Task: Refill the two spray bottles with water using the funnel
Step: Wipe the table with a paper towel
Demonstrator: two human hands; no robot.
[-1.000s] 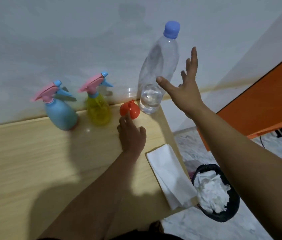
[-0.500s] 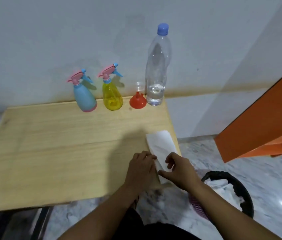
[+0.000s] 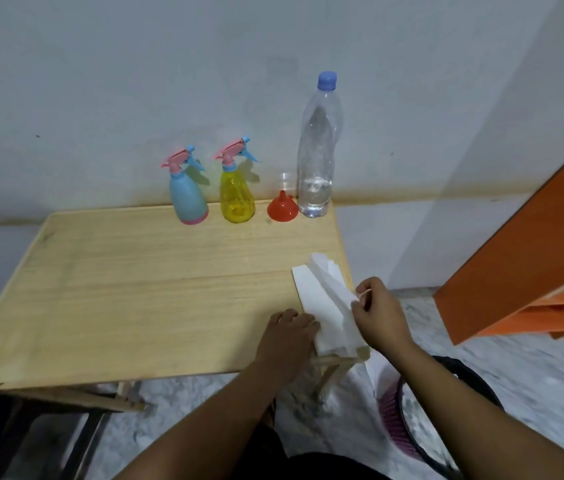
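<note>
Head camera view: a wooden table (image 3: pixel 128 289) stands against a pale wall. Along the table's far edge, left to right, stand a blue spray bottle (image 3: pixel 188 199), a yellow spray bottle (image 3: pixel 237 197), an upturned orange funnel (image 3: pixel 282 207) and a tall capped water bottle (image 3: pixel 317 150), about a quarter full. At the table's near right corner, the left hand (image 3: pixel 291 336) presses on white tissue paper (image 3: pixel 325 306) while the right hand (image 3: pixel 379 311) pinches its raised fold.

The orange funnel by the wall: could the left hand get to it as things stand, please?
Probably yes: the tabletop between the left hand and the funnel is bare, though that hand now rests on the tissue.
</note>
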